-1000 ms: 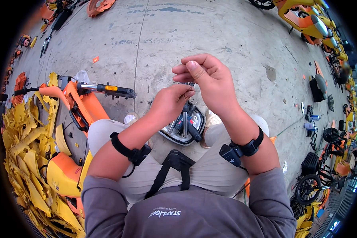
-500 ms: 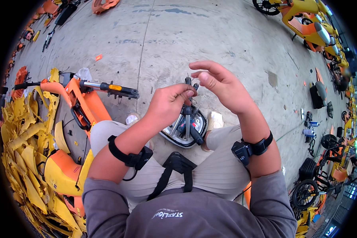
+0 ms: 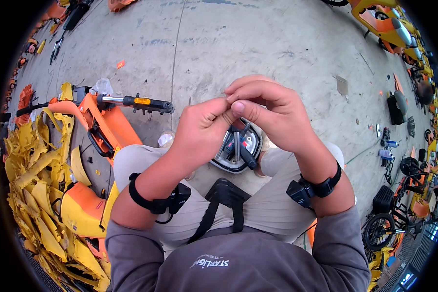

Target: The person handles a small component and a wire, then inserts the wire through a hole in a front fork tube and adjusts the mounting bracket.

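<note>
My left hand [image 3: 205,119] is closed in a pinch, its fingertips meeting those of my right hand [image 3: 276,109] in front of me. A thin dark wire showed at the left fingertips a moment ago; now the fingers mostly cover it. The right thumb and fingers are also pressed together there, and I cannot make out what is between them. Below the hands, between my feet, lies a pale oval shell with a black rim [image 3: 259,142]. In it are a dark cordless power tool [image 3: 248,158] and metal fork tubes [image 3: 236,146], partly hidden by my hands.
To the left stands an orange scooter frame [image 3: 113,124] with a fork tube [image 3: 131,101] pointing inward. Beyond it is a heap of broken yellow panels [image 3: 36,180]. Blue-and-white cans [image 3: 387,155], a black wheel [image 3: 379,231] and yellow scooters [image 3: 382,27] are on the right.
My right hand has come down and left, from spread fingers to a pinch against my left fingertips. The left hand stays pinched. The view has shifted slightly.
</note>
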Tool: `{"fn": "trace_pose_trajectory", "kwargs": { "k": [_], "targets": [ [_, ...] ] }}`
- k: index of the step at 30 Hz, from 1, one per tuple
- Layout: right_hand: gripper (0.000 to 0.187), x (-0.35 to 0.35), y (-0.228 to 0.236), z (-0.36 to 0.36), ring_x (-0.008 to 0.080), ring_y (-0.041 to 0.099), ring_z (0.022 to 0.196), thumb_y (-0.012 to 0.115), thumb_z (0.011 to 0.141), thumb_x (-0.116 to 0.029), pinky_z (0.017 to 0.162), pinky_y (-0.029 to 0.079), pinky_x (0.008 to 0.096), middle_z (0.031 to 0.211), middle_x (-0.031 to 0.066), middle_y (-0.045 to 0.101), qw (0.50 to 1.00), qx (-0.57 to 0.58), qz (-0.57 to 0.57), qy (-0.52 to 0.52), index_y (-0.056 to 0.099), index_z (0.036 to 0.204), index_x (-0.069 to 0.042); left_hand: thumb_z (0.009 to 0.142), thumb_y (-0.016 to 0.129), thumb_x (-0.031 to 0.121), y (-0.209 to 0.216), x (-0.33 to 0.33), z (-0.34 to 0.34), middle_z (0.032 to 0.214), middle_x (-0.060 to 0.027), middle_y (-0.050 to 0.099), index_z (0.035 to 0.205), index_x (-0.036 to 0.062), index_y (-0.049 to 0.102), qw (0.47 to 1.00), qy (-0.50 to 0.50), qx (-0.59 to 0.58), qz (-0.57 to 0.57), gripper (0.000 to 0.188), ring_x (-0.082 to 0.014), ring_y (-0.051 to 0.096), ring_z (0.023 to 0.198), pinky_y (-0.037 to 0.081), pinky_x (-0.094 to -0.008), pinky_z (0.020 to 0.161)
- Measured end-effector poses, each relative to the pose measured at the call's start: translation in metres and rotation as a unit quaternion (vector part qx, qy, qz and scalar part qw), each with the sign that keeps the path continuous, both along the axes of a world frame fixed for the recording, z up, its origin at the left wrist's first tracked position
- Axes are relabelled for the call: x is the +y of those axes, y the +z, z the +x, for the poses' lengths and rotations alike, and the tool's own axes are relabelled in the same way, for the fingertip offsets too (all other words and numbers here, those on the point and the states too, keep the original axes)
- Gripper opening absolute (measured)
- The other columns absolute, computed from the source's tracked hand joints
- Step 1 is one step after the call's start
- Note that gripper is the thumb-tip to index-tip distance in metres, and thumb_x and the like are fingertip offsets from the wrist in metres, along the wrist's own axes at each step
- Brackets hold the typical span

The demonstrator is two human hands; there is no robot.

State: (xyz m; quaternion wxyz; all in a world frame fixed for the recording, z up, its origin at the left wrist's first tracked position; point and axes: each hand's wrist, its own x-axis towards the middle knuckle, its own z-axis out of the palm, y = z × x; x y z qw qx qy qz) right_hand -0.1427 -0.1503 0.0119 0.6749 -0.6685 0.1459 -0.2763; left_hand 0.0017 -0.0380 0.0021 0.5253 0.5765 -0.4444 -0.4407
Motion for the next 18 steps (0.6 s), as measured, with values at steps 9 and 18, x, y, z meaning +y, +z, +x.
{"fn": "trace_pose_trajectory", "kwargs": {
  "k": [9, 18],
  "targets": [
    [0.009, 0.000, 0.004, -0.003, 0.0190, 0.065, 0.098, 0.072, 0.088, -0.002, 0.086, 0.052, 0.0330, 0.107, 0.0098, 0.068, 0.994, 0.043, -0.089, -0.055, 0.072, 0.097, -0.001, 0.104, 0.060, 0.017, 0.009, 0.003, -0.003, 0.085, -0.0044, 0.069, 0.110, -0.0036, 0.068, 0.996, 0.044, -0.072, 0.021, 0.023, -0.0089, 0.066, 0.081, 0.052, -0.0249, 0.072],
    [0.012, 0.000, -0.001, -0.004, 0.0192, 0.064, 0.103, 0.076, 0.087, -0.004, 0.092, 0.050, 0.0329, 0.111, 0.0091, 0.067, 0.981, 0.048, -0.160, -0.102, 0.076, 0.100, -0.005, 0.094, 0.070, 0.010, -0.003, -0.007, 0.004, 0.092, -0.0137, 0.072, 0.106, 0.0007, 0.071, 0.971, 0.067, -0.199, -0.115, 0.015, -0.0260, 0.068, 0.083, 0.052, -0.0326, 0.075]
  ]
}}
